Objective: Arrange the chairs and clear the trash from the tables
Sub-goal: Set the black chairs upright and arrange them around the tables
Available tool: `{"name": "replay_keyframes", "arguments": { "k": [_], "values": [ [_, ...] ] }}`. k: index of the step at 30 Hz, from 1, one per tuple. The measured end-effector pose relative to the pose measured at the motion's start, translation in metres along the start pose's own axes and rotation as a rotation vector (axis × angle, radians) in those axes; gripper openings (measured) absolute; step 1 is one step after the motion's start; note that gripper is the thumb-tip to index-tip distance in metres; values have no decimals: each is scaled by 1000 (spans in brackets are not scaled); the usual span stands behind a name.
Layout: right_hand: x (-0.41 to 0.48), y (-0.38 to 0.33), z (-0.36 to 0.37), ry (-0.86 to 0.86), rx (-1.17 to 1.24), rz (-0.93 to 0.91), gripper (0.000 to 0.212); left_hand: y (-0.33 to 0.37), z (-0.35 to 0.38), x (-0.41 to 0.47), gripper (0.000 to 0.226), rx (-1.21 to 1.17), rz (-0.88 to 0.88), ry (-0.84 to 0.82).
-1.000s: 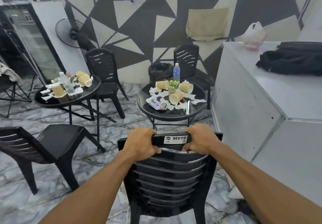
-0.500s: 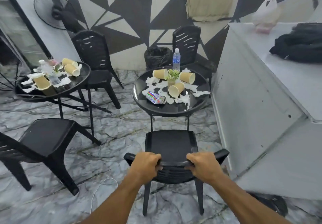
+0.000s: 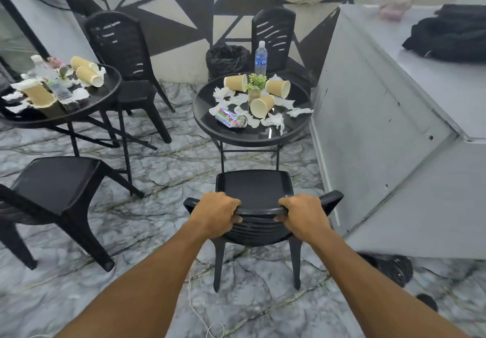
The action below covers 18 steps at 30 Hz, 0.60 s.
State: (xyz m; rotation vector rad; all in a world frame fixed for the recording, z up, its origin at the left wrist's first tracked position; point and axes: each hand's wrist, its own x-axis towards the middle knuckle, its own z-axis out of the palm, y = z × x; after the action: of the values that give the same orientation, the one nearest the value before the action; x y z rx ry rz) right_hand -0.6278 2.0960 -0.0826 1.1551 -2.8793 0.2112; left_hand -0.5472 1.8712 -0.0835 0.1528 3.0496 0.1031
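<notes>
A black plastic chair (image 3: 253, 190) stands on the floor just in front of me, its seat facing a round black table (image 3: 252, 135). My left hand (image 3: 214, 212) and my right hand (image 3: 302, 214) both grip the top rail of its backrest. The table carries tipped paper cups (image 3: 260, 105), crumpled tissues (image 3: 273, 120), a crushed can (image 3: 231, 120), a water bottle (image 3: 261, 57) and a small potted plant (image 3: 255, 85). A second round table (image 3: 105, 95) at the left holds more cups (image 3: 88, 74), tissues and bottles.
Another black chair (image 3: 57, 182) stands at the left foreground, and two more (image 3: 118, 56) (image 3: 274, 32) stand behind the tables by the patterned wall. A black trash bag (image 3: 227, 57) sits behind the near table. A grey counter (image 3: 381, 116) bounds the right side, with dark cloth on it.
The chair has gone from lifted close to my view down onto the floor, closer to the table. Both hands have kept their grip on its backrest.
</notes>
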Motion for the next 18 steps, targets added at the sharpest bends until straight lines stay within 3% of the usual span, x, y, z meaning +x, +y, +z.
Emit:
{"name": "replay_keyframes", "arguments": {
  "k": [7, 14, 18],
  "values": [
    [-1, 14, 11, 75, 46, 53, 26, 2, 2, 18, 26, 13, 63, -67],
    [12, -10, 15, 54, -44, -53, 48, -25, -6, 2, 25, 5, -3, -70],
    [6, -11, 8, 16, -65, -39, 40, -15, -4, -5, 23, -20, -37, -86]
  ]
}}
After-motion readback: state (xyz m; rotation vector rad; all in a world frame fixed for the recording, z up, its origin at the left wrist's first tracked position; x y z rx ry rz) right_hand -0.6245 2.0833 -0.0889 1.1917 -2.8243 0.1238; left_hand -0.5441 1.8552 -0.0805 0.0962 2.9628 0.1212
